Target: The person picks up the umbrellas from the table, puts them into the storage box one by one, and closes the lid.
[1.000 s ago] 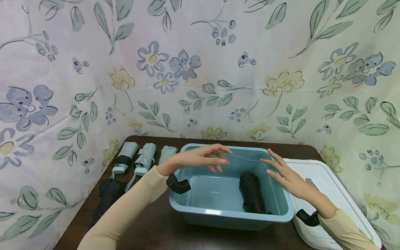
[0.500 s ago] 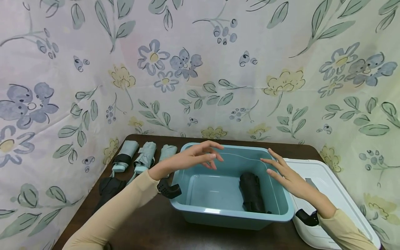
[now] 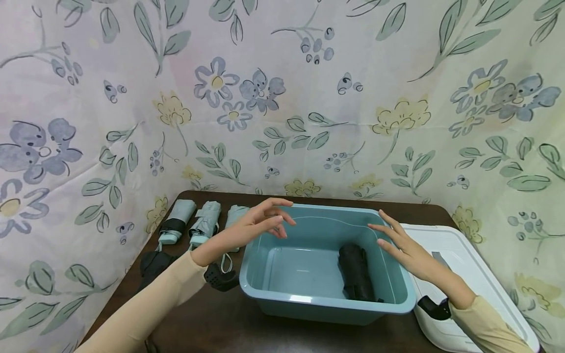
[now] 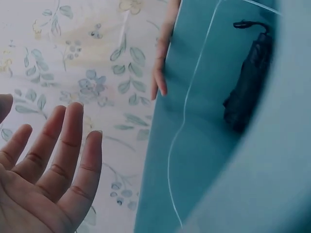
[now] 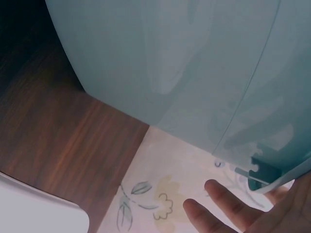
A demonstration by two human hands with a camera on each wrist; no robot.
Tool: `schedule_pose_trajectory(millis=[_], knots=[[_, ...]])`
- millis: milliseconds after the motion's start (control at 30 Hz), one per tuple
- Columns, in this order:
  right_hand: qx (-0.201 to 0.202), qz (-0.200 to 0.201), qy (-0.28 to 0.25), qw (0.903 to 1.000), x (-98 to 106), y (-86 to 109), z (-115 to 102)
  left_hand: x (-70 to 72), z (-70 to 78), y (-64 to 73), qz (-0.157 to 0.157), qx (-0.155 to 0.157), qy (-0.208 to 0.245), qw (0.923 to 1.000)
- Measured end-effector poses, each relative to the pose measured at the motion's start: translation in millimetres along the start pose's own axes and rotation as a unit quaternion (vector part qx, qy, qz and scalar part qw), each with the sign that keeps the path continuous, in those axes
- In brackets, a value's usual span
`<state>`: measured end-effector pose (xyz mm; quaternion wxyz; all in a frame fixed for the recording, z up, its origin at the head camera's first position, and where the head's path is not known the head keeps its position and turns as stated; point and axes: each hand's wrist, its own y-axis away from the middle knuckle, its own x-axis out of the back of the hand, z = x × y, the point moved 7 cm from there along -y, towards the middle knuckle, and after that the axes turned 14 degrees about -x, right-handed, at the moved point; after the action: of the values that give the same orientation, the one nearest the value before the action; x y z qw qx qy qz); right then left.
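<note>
My left hand (image 3: 253, 223) hovers over the left rim of a light blue plastic bin (image 3: 326, 303), its fingers loosely bent and holding nothing. Just behind it, partly covered, lies a pale blue folded umbrella (image 3: 236, 214). My right hand (image 3: 408, 252) rests at the bin's right rim with its fingers spread and mostly straight. Inside the bin, toward the right wall, lies a black folded umbrella (image 3: 355, 272); its wrist strap shows in the left wrist view, where the umbrella (image 4: 248, 82) is also seen.
Two more pale folded umbrellas, one with a black band (image 3: 178, 218) and one beside it (image 3: 206, 220), lie at the table's back left. A black umbrella (image 3: 152, 267) is partly behind my left forearm. A white lid (image 3: 476, 279) lies right of the bin. A floral cloth (image 3: 282, 98) hangs behind.
My left hand has moved left, from above the bin's inside to its left rim near the third pale umbrella. The right hand and the black umbrella in the bin have not moved.
</note>
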<state>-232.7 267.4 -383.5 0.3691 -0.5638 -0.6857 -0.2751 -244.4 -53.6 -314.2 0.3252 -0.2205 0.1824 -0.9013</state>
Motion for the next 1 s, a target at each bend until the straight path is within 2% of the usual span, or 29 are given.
schedule_pose_trajectory(millis=[167,400,633,900,1000], knots=[[-0.001,0.000,0.000,1.0000,-1,-1.0,1,8.1,-1.6,12.8,0.012,0.014,-0.010,0.9998],[0.000,-0.006,-0.009,0.9999,-1,-1.3,2,12.9,-10.3,27.5,0.021,0.005,-0.006,0.9998],[0.001,-0.008,-0.018,0.9998,-1,-1.2,-1,19.8,-17.1,48.8,0.040,0.030,-0.018,0.9986],[-0.001,-0.010,-0.025,0.9996,0,-1.3,-1,31.7,-17.8,66.0,0.094,0.021,-0.019,0.9952],[-0.001,-0.011,-0.029,0.9995,0,-1.0,0,35.0,-17.0,73.3,0.109,0.027,-0.023,0.9934]])
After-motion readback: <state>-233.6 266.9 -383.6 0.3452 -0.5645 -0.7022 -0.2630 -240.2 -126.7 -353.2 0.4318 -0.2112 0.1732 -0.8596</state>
